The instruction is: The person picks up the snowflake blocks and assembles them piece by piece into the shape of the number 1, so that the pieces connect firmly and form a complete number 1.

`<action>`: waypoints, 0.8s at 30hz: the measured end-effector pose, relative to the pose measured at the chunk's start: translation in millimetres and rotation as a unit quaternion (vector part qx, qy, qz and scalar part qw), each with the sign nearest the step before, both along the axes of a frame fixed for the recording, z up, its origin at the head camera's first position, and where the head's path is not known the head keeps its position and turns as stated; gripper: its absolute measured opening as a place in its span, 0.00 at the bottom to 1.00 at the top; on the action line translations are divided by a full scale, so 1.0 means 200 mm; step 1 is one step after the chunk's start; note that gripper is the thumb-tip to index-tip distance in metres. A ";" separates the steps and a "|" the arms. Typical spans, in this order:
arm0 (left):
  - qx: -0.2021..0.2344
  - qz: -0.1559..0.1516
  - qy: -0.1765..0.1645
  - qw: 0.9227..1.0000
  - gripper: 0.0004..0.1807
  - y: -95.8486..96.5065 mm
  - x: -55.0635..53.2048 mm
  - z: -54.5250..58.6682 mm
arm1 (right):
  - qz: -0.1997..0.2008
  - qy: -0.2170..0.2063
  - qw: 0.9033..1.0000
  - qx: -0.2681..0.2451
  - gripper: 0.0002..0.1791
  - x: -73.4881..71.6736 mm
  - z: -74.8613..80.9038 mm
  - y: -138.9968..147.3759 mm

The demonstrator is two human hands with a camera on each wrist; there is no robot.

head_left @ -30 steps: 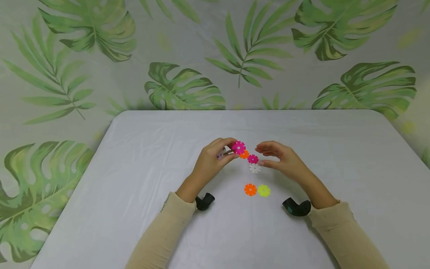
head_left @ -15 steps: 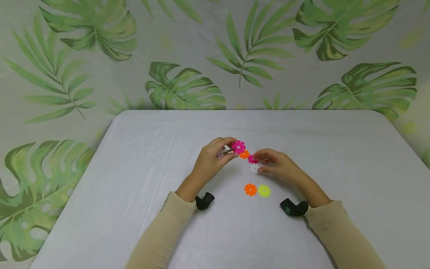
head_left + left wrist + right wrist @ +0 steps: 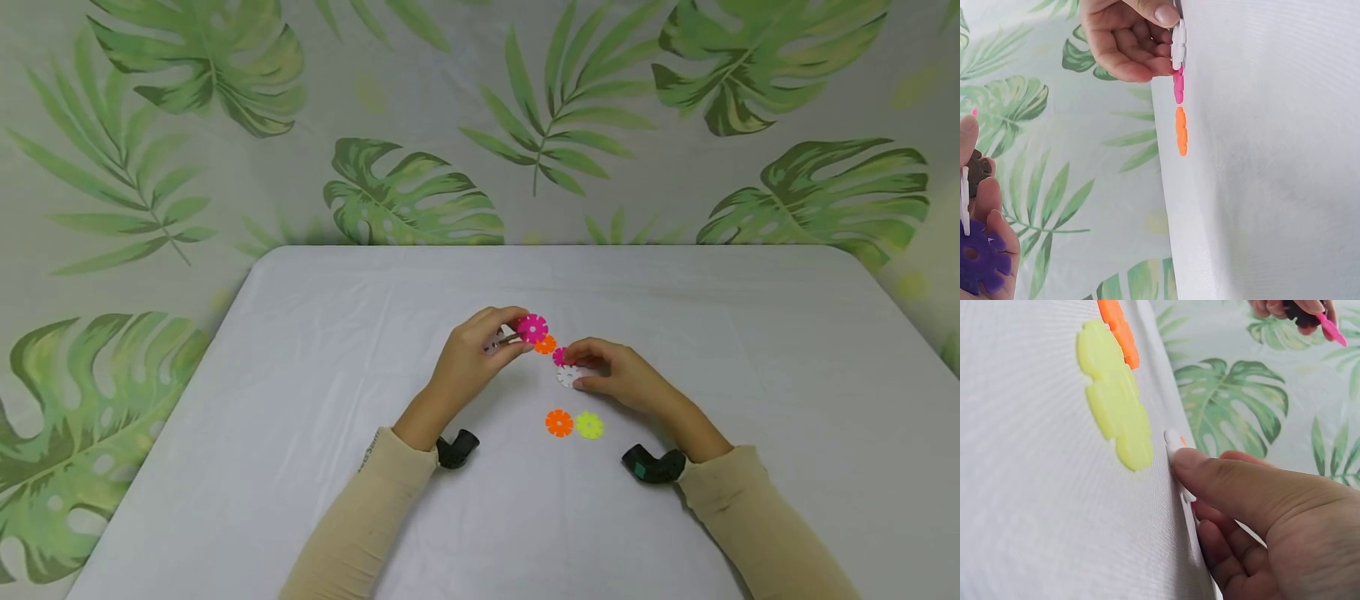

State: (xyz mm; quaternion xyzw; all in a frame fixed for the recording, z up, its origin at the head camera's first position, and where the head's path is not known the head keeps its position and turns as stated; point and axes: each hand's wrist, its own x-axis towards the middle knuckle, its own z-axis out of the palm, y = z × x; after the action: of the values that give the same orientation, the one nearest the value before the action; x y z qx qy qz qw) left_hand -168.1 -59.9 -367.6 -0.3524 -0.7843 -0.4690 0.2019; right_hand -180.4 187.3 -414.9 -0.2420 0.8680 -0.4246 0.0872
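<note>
- Nearer the person than 1.0 s ago, the right hand [image 3: 618, 372] now has its fingers down at the white disc [image 3: 567, 377].
- Its thumb and fingertips stand a little apart, gripping the white disc across its edges; the other fingers curl loosely behind.
- The white disc lies on the table [image 3: 750, 333], partly covered by the thumb.
- Just beyond it, the small pink disc [image 3: 559, 356] is partly hidden by fingertips; the far orange disc [image 3: 545, 344] continues the row.
- The left hand [image 3: 472, 346] stays in place, its thumb and fingers curled round 4 discs: the raised pink disc [image 3: 532, 328], the purple disc [image 3: 985, 259], the dark disc [image 3: 979, 172] and the edge-on white disc [image 3: 965, 200].
- Nearer the person, the near orange disc [image 3: 558, 423] and the yellow disc [image 3: 589, 425] lie side by side, unmoved.
</note>
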 end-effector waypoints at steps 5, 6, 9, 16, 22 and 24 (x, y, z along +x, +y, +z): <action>0.001 0.001 0.001 1.000 0.21 0.00 0.00 0.00 | 0.000 0.014 1.000 0.002 0.22 0.00 -0.01 0.00; 0.001 0.001 0.001 1.000 0.21 0.00 0.00 0.00 | 0.000 0.017 1.000 0.003 0.21 0.00 0.00 0.00; 0.000 0.000 0.002 1.000 0.21 0.00 0.00 0.00 | -0.004 0.020 1.000 0.006 0.19 0.01 0.00 0.00; 0.001 0.001 0.002 1.000 0.20 0.00 0.00 0.00 | -0.018 0.002 1.000 0.005 0.16 0.03 0.05 -0.01; 0.002 0.001 0.006 1.000 0.21 -0.01 0.00 -0.01 | -0.032 0.002 0.999 -0.004 0.16 0.01 0.04 0.01; 0.001 0.002 0.009 1.000 0.21 -0.01 -0.01 -0.01 | -0.033 0.002 0.999 -0.011 0.15 0.01 0.05 0.02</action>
State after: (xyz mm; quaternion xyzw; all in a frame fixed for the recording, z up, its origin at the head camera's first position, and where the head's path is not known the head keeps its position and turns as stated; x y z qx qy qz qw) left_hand -169.3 -61.0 -369.2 -0.3545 -0.7826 -0.4664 0.2108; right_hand -178.0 190.8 -405.3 -0.2152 0.8711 -0.4361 0.0685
